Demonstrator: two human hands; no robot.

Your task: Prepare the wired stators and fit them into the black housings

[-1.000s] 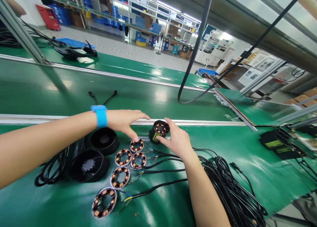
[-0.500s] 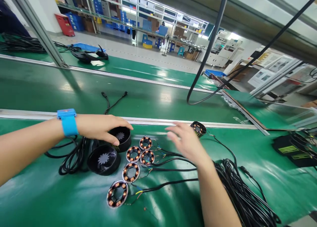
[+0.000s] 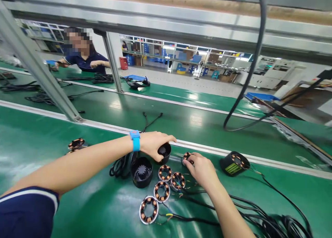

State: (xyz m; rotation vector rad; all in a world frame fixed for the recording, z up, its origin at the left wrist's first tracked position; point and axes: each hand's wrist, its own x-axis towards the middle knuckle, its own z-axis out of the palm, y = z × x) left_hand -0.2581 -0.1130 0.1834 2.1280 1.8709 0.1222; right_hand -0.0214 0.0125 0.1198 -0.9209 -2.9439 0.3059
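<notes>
My left hand (image 3: 155, 143), with a blue wristband, grips the rim of a black round housing (image 3: 164, 151) on the green bench. My right hand (image 3: 201, 167) closes its fingers on a copper-wound stator ring (image 3: 186, 156) just right of that housing. A second black housing (image 3: 141, 171) sits in front of the first. Three more stator rings (image 3: 165, 172) (image 3: 161, 191) (image 3: 148, 209) lie in a row toward me, and another (image 3: 177, 180) lies by my right wrist. An assembled black motor (image 3: 234, 163) with a green label lies to the right, wired to black cable.
Black cable coils (image 3: 275, 219) spread at the front right and a bundle (image 3: 119, 166) lies under my left wrist. A loose stator (image 3: 76, 144) sits far left. A slanted metal post (image 3: 38, 72) stands at left. A person in a dark shirt (image 3: 84, 60) works across the conveyor.
The view has swung left and up. My right hand let go of the assembled motor, leaving it at right, and came back onto a stator. My left hand moved onto the black housing.
</notes>
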